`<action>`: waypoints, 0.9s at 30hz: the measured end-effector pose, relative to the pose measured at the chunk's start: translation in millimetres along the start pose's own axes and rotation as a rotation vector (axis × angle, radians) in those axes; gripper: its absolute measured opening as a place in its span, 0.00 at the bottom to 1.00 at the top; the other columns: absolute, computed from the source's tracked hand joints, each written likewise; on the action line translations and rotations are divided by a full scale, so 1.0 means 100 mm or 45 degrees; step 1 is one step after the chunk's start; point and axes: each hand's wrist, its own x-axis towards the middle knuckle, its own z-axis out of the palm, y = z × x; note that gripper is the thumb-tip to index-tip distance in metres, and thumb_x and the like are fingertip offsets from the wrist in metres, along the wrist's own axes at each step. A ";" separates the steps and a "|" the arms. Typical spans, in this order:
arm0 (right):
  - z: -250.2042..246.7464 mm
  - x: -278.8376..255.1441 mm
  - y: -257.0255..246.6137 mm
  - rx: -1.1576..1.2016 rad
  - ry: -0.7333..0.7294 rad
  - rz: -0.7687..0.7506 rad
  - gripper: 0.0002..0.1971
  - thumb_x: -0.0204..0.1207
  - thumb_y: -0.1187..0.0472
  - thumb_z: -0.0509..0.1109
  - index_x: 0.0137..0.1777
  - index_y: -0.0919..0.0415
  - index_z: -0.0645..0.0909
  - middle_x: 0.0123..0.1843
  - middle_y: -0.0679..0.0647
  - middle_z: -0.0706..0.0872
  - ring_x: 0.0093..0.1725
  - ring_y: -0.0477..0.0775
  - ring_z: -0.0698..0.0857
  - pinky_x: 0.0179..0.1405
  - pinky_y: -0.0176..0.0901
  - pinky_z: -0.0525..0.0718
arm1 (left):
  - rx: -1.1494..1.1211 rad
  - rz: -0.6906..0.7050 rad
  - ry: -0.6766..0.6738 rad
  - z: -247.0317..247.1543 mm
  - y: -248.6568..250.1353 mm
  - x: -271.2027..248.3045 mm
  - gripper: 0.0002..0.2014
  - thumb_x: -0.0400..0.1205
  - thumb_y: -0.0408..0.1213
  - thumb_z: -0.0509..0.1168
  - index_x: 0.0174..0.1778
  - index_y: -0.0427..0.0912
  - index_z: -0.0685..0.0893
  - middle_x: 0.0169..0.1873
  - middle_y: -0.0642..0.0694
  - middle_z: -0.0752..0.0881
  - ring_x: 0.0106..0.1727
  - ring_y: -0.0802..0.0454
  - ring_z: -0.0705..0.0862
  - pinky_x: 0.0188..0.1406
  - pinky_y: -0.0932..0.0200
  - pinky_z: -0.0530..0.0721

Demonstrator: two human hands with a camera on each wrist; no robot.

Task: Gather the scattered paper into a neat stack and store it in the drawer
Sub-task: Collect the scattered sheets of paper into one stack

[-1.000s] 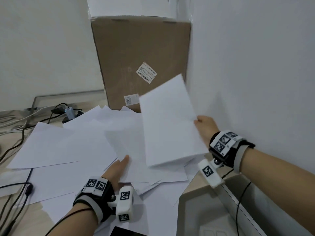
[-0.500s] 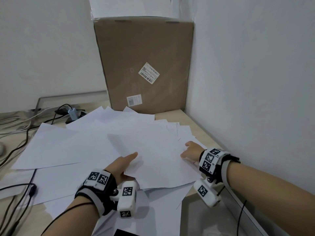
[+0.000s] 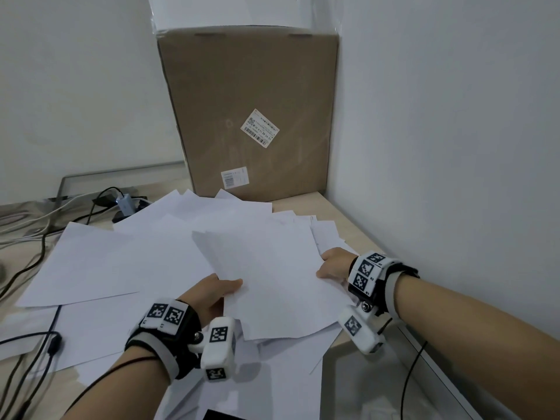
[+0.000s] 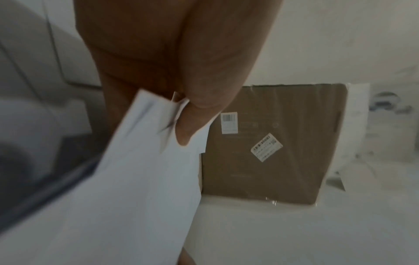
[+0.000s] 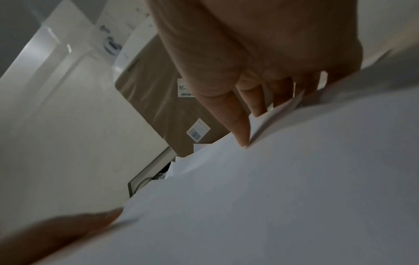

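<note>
At 5 o'clock in the head view, the open drawer (image 3: 378, 389) sits below the desk (image 3: 342, 213) edge, its grey interior visible. The left hand (image 3: 209, 295) at 6 o'clock pinches the near-left edge of the top sheet (image 3: 272, 277), thumb on top and fingers (image 4: 136, 62) underneath. The right hand (image 3: 335, 263) at 3 o'clock grips the sheet's right edge, thumb over the paper and fingers (image 5: 256, 100) curled behind it. This sheet lies over the scattered paper (image 3: 121, 262), which covers most of the light wooden desk from 9 o'clock to 1 o'clock. Black cables (image 3: 27, 353) run across the desk at 8 o'clock. A small adapter (image 3: 124, 203) with further cables lies at 10 o'clock, just beyond the sheets. A cardboard box (image 3: 248, 116) bearing two labels stands upright at 12 o'clock in the corner, against the white walls (image 3: 454, 116), touching the far edge of the paper.
</note>
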 end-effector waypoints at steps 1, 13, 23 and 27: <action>0.01 -0.01 -0.02 -0.020 0.000 -0.009 0.11 0.73 0.60 0.70 0.53 0.58 0.76 0.62 0.58 0.81 0.60 0.59 0.81 0.53 0.45 0.83 | 0.007 -0.037 0.001 0.01 0.03 -0.02 0.10 0.85 0.28 0.61 0.60 0.31 0.81 0.39 0.38 0.92 0.34 0.43 0.91 0.26 0.54 0.88; -0.15 -0.08 0.05 0.345 0.087 -0.236 0.42 0.67 0.39 0.76 0.76 0.61 0.69 0.72 0.55 0.78 0.71 0.56 0.78 0.71 0.47 0.73 | 0.010 0.278 0.164 -0.02 0.01 0.03 0.09 0.78 0.25 0.69 0.53 0.31 0.81 0.38 0.37 0.84 0.38 0.42 0.81 0.39 0.53 0.79; -0.75 -0.53 -0.61 1.412 0.033 -0.835 0.19 0.67 0.59 0.75 0.58 0.64 0.84 0.52 0.56 0.91 0.51 0.56 0.90 0.49 0.44 0.89 | -0.018 0.775 0.035 -0.05 0.94 -0.14 0.15 0.74 0.27 0.72 0.57 0.36 0.86 0.53 0.39 0.90 0.58 0.38 0.87 0.60 0.43 0.84; -0.69 -0.55 -0.68 1.236 0.028 -0.878 0.20 0.72 0.65 0.74 0.64 0.64 0.81 0.60 0.59 0.89 0.57 0.57 0.88 0.57 0.46 0.87 | 0.038 0.881 0.001 -0.03 1.18 -0.16 0.31 0.65 0.40 0.80 0.66 0.43 0.83 0.60 0.43 0.88 0.63 0.41 0.85 0.67 0.37 0.79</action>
